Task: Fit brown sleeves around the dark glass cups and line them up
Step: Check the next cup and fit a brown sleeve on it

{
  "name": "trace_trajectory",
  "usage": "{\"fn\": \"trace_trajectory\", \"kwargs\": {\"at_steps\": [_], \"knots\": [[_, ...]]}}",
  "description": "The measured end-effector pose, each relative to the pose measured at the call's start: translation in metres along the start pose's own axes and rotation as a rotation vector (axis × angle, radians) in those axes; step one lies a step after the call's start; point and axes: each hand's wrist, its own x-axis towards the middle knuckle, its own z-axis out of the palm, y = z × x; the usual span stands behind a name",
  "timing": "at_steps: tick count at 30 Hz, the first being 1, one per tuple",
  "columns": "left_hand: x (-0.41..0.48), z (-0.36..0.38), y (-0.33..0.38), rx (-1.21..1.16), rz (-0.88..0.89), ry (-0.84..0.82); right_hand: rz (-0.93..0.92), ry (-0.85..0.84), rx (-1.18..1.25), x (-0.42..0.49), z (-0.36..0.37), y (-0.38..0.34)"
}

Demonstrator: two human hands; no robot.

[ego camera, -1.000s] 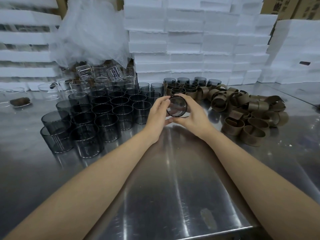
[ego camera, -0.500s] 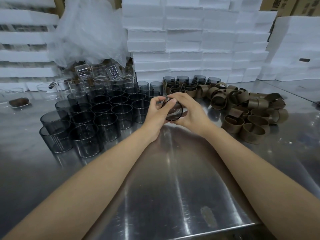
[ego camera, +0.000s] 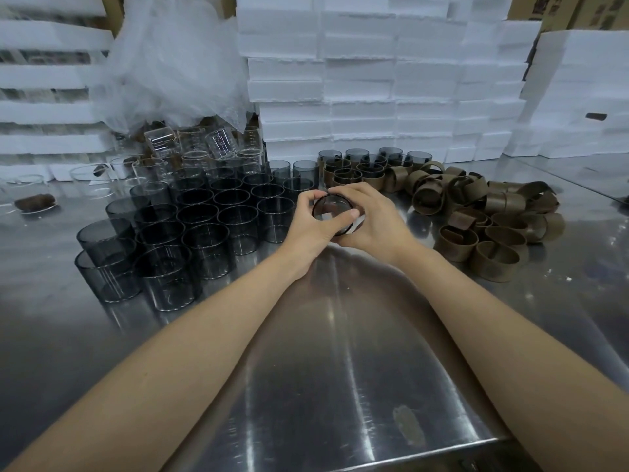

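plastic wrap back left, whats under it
Clear cups poke out below the lower edge of the wrap, some tilted. Whatever sits deeper under it is covered.

dark glass cups (ego camera: 200,233): smoky grey-black, see-through, left of centre; thin pale glints on the walls.
centre cup (ego camera: 332,209): same dark smoke tint, black rim, pale sheen across it.
brown sleeves (ego camera: 493,212): matt olive-brown, a few darker chocolate, right of centre.
sleeved cups (ego camera: 357,168): grey glass above tan-brown bands, upper centre.
clear glasses (ego camera: 190,158): colourless, faint white printed marks, upper left.
foam blocks (ego camera: 374,80): plain white, top of frame.
plastic sheet (ego camera: 170,63): cloudy translucent white.
worktop (ego camera: 323,369): silver-grey steel with bright streaks.
smudge (ego camera: 408,425): brownish, lower right.
cardboard boxes (ego camera: 561,8): brown, dark print, upper right corner.
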Motion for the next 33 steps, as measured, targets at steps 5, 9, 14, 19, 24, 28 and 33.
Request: {"fn": "trace_trajectory", "kwargs": {"at_steps": [5, 9, 14, 19, 24, 28, 33], "knots": [[-0.004, 0.0, 0.002, 0.056, 0.017, -0.064, 0.032, 0.038, 0.079, -0.003, -0.004, 0.0], [-0.005, 0.001, 0.004, 0.068, -0.015, -0.087, 0.129, 0.031, 0.171, -0.004, -0.006, 0.003], [-0.004, -0.001, 0.003, 0.021, -0.033, -0.127, 0.21, 0.021, 0.286, -0.005, -0.008, 0.01], [-0.003, -0.003, 0.006, -0.033, -0.03, -0.189, 0.252, 0.02, 0.358, -0.005, -0.01, 0.015], [-0.002, -0.004, 0.008, -0.049, -0.056, -0.208, 0.253, 0.019, 0.388, -0.006, -0.011, 0.016], [-0.002, -0.005, 0.01, -0.075, -0.089, -0.12, 0.243, -0.002, 0.393, -0.006, -0.012, 0.016], [-0.004, -0.006, 0.01, -0.112, -0.103, -0.103, 0.195, -0.026, 0.344, -0.007, -0.012, 0.014]]}}
